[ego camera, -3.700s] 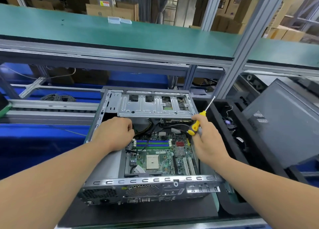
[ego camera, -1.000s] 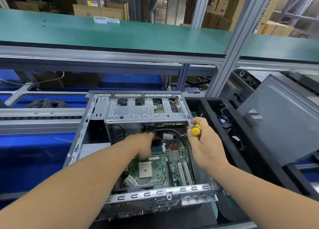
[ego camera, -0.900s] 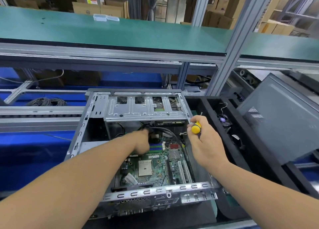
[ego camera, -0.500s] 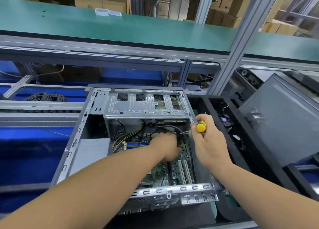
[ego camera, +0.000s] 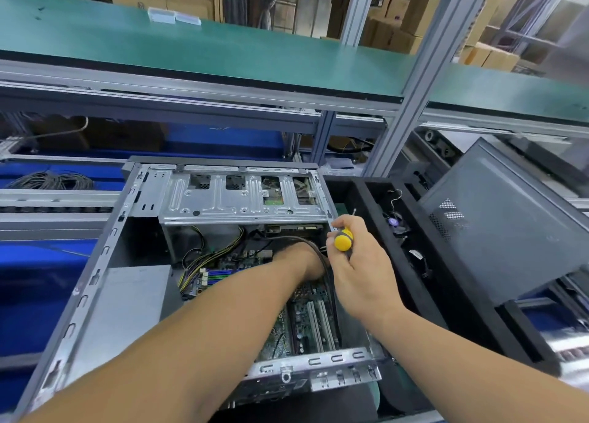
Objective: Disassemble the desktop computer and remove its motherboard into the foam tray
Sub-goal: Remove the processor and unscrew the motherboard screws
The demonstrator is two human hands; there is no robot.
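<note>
Reaching across the case's near rim [ego camera: 334,359], my left hand [ego camera: 306,260] sits deep over the motherboard [ego camera: 302,320] by a black cable [ego camera: 322,257]; its grasp I cannot tell. My right hand [ego camera: 357,269] clenches the screwdriver [ego camera: 343,240] at the case's right wall. Just beyond lies the black foam tray [ego camera: 366,199].

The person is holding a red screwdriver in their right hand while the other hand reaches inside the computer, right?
Not quite: the screwdriver handle is yellow, not red, as the head view shows. The right hand does hold it, and the left hand reaches inside the computer case.
</note>
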